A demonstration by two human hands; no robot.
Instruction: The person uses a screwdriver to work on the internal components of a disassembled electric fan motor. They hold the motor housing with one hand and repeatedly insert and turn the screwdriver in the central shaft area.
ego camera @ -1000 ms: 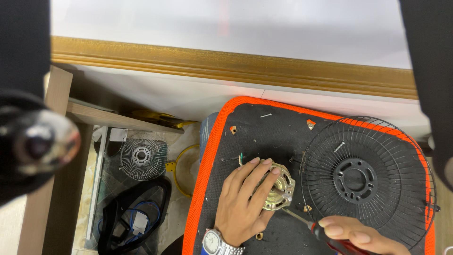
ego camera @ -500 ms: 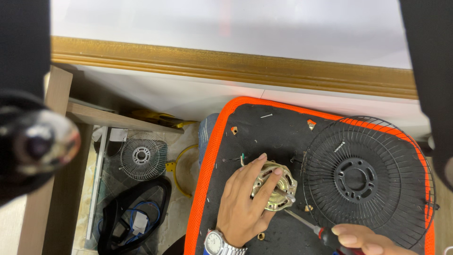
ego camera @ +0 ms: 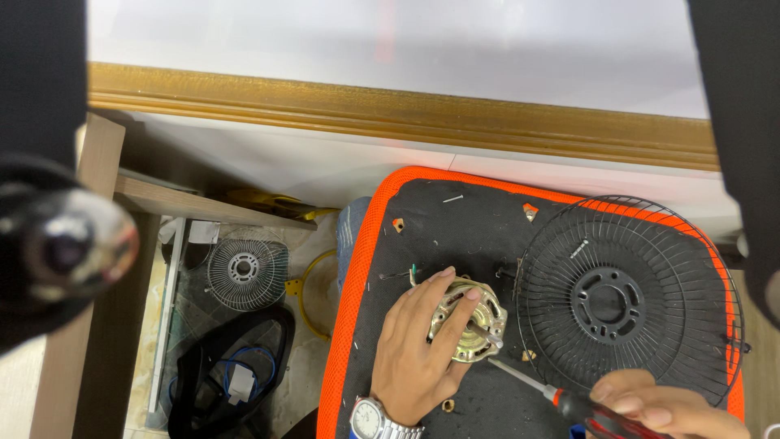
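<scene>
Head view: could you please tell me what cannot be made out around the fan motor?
- Fan motor: its left side is hidden under the left hand.
- Screwdriver: the handle is wrapped by the right hand and cut off by the bottom edge.
- Left foreground: a blurred dark object blocks the view.

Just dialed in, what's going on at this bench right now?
A person is working on a small fan motor on a black mat with an orange rim. The left hand grips the brass-coloured motor from the side. The right hand holds a screwdriver with a red and black handle, its tip at the motor's lower right edge. A black wire fan guard lies beside the motor, and small loose screws dot the mat.
</scene>
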